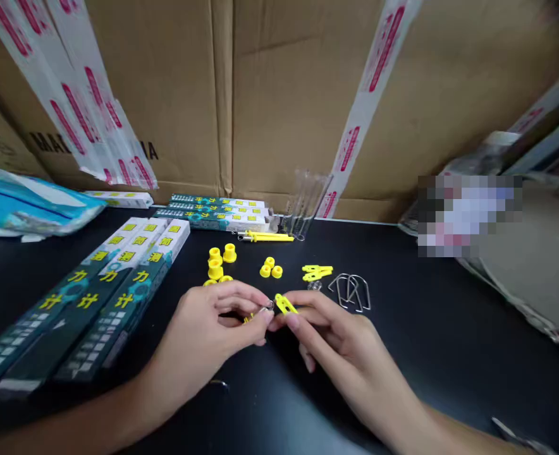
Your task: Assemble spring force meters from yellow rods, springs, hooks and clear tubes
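Note:
My left hand (222, 322) pinches a small metal ring (270, 305), perhaps the end of a spring, between thumb and forefinger. Some yellow plastic shows below its fingers, mostly hidden. In my right hand (336, 332), thumb and fingers are closed on a flat yellow plastic tab (285, 305) with a slot. The tab's tip is right beside the ring; whether they touch I cannot tell. Behind the hands stand yellow flanged caps (215, 270), smaller yellow caps (270, 268), more yellow tabs (317, 272), small metal coils (314, 285) and bent wire hooks (351, 291).
Long printed boxes (118, 284) lie at left, with more stacked boxes (217, 213) at the back. Clear tubes (305, 202) stand near yellow rods (267, 237). A blue package (33, 202) is far left, a plastic bottle (479, 158) right. A cardboard wall (279, 95) closes the back.

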`<state>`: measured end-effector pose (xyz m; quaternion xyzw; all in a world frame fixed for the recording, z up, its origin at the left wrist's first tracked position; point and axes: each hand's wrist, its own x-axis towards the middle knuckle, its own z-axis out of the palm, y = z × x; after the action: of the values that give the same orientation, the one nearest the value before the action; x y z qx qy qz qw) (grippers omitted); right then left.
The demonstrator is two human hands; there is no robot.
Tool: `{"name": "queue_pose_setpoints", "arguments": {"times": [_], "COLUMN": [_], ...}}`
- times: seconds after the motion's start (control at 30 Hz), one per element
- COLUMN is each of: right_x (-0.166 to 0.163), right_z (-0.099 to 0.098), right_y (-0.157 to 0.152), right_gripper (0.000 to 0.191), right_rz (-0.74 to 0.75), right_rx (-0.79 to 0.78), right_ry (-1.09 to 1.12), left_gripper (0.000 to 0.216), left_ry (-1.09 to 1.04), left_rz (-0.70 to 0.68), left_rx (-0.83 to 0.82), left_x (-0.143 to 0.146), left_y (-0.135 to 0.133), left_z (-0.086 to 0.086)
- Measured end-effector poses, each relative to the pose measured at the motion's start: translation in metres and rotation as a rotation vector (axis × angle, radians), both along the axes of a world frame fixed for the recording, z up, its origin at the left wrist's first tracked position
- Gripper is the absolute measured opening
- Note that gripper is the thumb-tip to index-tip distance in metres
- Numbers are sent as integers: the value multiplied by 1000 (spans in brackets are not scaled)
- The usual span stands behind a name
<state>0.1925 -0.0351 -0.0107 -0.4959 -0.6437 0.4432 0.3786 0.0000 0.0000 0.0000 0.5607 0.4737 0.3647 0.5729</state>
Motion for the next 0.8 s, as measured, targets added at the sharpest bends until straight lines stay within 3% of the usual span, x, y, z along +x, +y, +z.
{"name": "queue_pose_setpoints", "arguments": {"times": [0.27, 0.8], "right_x": [-1, -1], "right_z": [3, 2], "right_y": [0, -2], "right_gripper": [27, 27], "right_rz": [50, 49], "right_rx": [-1, 111], "right_ry": [15, -37], "left_gripper": [8, 10], "left_ry": [24, 152], "left_rz": [-46, 17], "left_rx": [17, 125], "left_x": [3, 1], "left_y": [5, 2], "left_z": [1, 1]}}
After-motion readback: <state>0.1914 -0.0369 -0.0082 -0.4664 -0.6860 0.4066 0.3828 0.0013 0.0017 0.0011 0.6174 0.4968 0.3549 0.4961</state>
